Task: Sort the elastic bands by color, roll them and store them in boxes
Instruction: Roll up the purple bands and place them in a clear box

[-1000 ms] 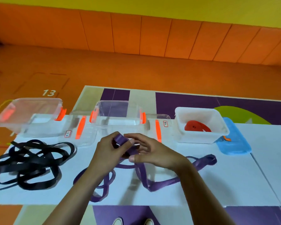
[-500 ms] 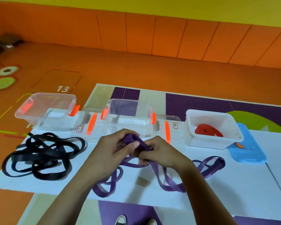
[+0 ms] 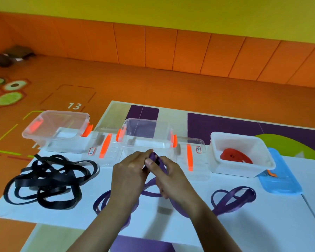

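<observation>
While pinched as a small roll just in front of the middle clear box (image 3: pixel 145 132), gripped tight: purple band (image 3: pixel 154 158), by left grip (image 3: pixel 129 173) and right grip (image 3: pixel 173 179), both curled on it. Trails in loose loops over the white counter (image 3: pixel 262 224). Left of that box, tangled black bands (image 3: pixel 44 184).

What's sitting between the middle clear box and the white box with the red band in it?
In the head view, a clear lid with an orange handle strip and a small label lies flat there.
</observation>
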`<control>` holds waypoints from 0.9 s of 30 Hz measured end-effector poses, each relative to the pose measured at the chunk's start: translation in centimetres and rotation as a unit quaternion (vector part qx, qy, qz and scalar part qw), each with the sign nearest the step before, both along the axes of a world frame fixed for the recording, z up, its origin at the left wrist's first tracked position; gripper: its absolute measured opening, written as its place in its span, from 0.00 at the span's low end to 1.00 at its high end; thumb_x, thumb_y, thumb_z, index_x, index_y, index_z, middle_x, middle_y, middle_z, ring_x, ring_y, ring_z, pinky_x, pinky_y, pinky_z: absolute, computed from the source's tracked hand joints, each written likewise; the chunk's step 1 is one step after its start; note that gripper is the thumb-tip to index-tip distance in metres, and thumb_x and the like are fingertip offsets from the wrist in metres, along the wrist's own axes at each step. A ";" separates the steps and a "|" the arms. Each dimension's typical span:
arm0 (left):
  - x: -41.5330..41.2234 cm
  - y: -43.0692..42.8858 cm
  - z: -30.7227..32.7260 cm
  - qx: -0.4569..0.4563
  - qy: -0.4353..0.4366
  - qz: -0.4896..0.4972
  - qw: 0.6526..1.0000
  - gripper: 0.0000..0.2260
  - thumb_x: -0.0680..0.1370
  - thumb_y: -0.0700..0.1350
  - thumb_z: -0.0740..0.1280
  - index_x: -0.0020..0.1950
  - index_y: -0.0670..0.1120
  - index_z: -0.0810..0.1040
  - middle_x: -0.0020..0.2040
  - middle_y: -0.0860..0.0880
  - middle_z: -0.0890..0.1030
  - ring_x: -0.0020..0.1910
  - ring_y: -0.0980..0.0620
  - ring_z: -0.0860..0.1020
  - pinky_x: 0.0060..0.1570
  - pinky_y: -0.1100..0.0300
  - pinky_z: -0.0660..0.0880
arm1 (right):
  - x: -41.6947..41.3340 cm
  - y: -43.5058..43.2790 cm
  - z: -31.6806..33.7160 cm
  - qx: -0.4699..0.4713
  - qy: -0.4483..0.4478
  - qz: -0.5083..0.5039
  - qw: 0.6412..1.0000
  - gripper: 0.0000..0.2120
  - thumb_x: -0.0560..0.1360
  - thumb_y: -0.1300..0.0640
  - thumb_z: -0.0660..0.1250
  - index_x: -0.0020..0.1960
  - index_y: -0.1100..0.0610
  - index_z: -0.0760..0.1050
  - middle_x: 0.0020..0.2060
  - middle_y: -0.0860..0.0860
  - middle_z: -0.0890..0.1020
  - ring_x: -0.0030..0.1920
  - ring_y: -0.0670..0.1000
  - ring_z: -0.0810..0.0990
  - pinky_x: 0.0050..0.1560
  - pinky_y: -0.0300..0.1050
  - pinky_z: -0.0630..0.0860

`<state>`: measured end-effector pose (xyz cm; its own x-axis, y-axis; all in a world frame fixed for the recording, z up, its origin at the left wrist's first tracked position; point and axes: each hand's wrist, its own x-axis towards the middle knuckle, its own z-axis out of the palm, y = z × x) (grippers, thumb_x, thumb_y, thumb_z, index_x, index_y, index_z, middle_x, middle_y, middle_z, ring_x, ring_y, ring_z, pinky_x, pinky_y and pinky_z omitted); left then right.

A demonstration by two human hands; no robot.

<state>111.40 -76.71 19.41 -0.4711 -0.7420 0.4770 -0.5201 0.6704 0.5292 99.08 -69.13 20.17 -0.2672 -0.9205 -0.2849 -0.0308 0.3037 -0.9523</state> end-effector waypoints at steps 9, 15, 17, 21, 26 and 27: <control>0.5 -1.2 0.5 0.095 -0.102 -0.091 0.986 0.03 0.77 0.47 0.69 0.49 0.54 0.80 0.38 0.57 0.75 0.36 0.56 0.76 0.36 0.59 0.74 | -0.4 0.6 0.1 0.030 0.012 0.012 0.999 0.20 0.81 0.39 0.61 0.42 0.54 0.78 0.26 0.58 0.70 0.26 0.54 0.67 0.32 0.44 0.68; 1.4 -1.6 0.9 0.198 -0.182 -0.137 0.953 0.02 0.79 0.47 0.65 0.50 0.52 0.76 0.45 0.55 0.77 0.42 0.55 0.75 0.45 0.54 0.75 | 0.0 0.6 0.8 0.109 -0.012 0.060 0.992 0.26 0.82 0.44 0.60 0.46 0.69 0.75 0.23 0.53 0.70 0.23 0.51 0.66 0.28 0.41 0.66; 1.7 -0.7 0.4 0.243 -0.181 -0.139 0.943 0.01 0.80 0.47 0.61 0.49 0.53 0.71 0.43 0.54 0.77 0.41 0.53 0.76 0.44 0.51 0.75 | -0.2 0.6 0.9 0.136 -0.046 0.058 0.988 0.20 0.81 0.45 0.62 0.43 0.62 0.75 0.22 0.52 0.68 0.22 0.50 0.64 0.28 0.42 0.63; 2.0 0.1 0.1 0.310 -0.176 -0.161 0.920 0.04 0.80 0.46 0.57 0.49 0.55 0.68 0.42 0.53 0.78 0.42 0.49 0.76 0.46 0.46 0.75 | -0.5 0.8 0.5 0.174 -0.080 0.067 0.979 0.18 0.80 0.43 0.64 0.44 0.58 0.75 0.23 0.52 0.69 0.22 0.51 0.65 0.27 0.42 0.63; 1.9 1.1 0.2 0.380 -0.104 -0.154 0.906 0.14 0.70 0.56 0.53 0.53 0.54 0.67 0.44 0.51 0.79 0.45 0.46 0.78 0.49 0.44 0.76 | -0.5 0.7 0.5 0.171 -0.106 0.031 0.979 0.14 0.80 0.48 0.63 0.41 0.57 0.74 0.24 0.52 0.67 0.22 0.50 0.62 0.27 0.41 0.60; 1.8 1.2 0.0 0.390 -0.082 -0.151 0.905 0.14 0.71 0.55 0.53 0.54 0.55 0.69 0.45 0.53 0.79 0.45 0.48 0.79 0.48 0.45 0.77 | -0.5 0.7 0.5 0.156 -0.093 0.034 0.983 0.14 0.80 0.50 0.63 0.41 0.59 0.73 0.24 0.51 0.66 0.23 0.49 0.61 0.27 0.41 0.60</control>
<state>113.24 -75.50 19.45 -0.7260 -0.6480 -0.2302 -0.4890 0.2511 0.8353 98.55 -68.44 20.67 -0.1249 -0.7941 -0.5948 0.1048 0.5856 -0.8038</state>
